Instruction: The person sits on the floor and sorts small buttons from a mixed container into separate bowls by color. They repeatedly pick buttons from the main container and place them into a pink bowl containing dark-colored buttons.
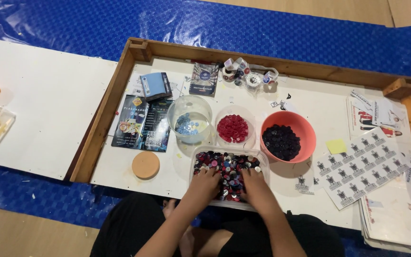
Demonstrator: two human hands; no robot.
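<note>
We rest both hands, left hand [205,183] and right hand [255,185], fingers spread, holding nothing visible, in the clear tray [228,177] of mixed buttons [229,166], bowls just beyond.

Both bare forearms stretched forward from the lower edge of the view, angled slightly toward each other. Left hand [205,183] palm down, fingers bent and spread, tips pressed downward. Right hand [255,185] likewise palm down just beside it, fingers curled under, wrists level and close together, legs folded beneath in dark clothing.
</note>
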